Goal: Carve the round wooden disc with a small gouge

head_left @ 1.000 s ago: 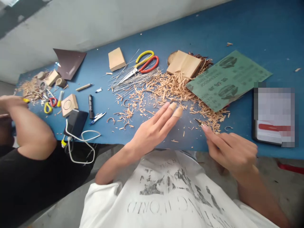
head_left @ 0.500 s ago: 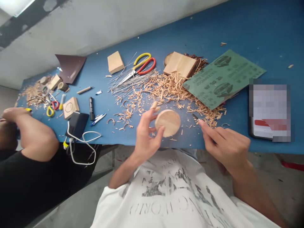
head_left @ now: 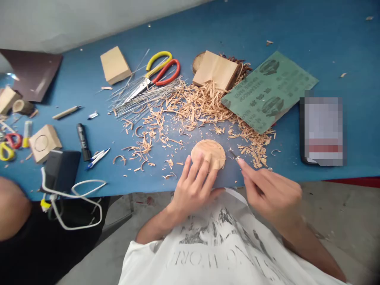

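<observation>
A round wooden disc (head_left: pixel 212 149) with pale grain lies near the front edge of the blue table. The spread fingers of my left hand (head_left: pixel 194 186) rest flat on its near half; the thumb is hidden. Just right of the disc, my right hand (head_left: pixel 271 190) is closed around a slim carving tool (head_left: pixel 233 153). Only its dark metal tip shows, pointing left towards the disc and a little apart from it. Its handle is covered by my fingers. Curled wood shavings (head_left: pixel 204 103) are heaped beyond the disc.
A green sandpaper sheet (head_left: pixel 270 92) and a phone (head_left: pixel 323 130) lie at right. Yellow-and-red scissors (head_left: pixel 154 75) sit on thin metal rods (head_left: pixel 139 99). Wood blocks (head_left: pixel 216 69), a black marker (head_left: pixel 83 141), pens (head_left: pixel 97 158) and a cabled power bank (head_left: pixel 63 170) are around. Another person's knee (head_left: pixel 13 208) is at left.
The disc, earlier held up and tilted in my left hand, now lies flatter on the table under spread fingers. My right hand has come closer with the tool. The view has shifted right.
</observation>
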Motion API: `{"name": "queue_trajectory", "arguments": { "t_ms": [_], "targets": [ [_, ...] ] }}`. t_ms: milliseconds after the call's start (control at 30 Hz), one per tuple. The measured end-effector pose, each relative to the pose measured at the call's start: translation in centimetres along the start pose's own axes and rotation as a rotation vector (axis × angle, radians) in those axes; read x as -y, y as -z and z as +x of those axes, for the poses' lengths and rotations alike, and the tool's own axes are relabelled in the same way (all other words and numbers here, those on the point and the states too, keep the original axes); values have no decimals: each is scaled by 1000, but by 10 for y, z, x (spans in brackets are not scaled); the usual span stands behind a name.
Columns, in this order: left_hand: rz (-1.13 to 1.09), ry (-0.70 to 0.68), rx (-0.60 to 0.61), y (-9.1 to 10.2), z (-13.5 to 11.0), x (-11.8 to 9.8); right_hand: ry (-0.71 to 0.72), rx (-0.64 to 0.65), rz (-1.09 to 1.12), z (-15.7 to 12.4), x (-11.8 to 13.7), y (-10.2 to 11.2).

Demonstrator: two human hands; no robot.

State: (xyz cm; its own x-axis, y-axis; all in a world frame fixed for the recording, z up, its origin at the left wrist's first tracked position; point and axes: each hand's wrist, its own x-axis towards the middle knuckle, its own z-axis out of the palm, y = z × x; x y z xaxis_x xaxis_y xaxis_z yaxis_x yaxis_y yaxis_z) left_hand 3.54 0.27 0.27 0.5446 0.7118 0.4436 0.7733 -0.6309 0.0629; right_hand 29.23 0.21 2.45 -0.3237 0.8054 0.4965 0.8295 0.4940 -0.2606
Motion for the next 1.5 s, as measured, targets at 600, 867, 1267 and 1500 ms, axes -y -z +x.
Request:
{"name": "queue_trajectory", "arguments": {
  "t_ms": [600, 867, 1267, 1500],
  "targets": [
    [230, -232, 148, 6, 8, 1, -108, 123, -209, 11, 55, -3],
    [189, -245, 148, 7, 8, 3, 73, 201, -148, 23, 16, 6],
    [156, -220, 130, 8, 11, 3, 271, 205, -74, 38, -21, 4],
    [148, -230, 131, 9, 10, 4, 328, 254, -44, 46, -34, 7]
  ]
}}
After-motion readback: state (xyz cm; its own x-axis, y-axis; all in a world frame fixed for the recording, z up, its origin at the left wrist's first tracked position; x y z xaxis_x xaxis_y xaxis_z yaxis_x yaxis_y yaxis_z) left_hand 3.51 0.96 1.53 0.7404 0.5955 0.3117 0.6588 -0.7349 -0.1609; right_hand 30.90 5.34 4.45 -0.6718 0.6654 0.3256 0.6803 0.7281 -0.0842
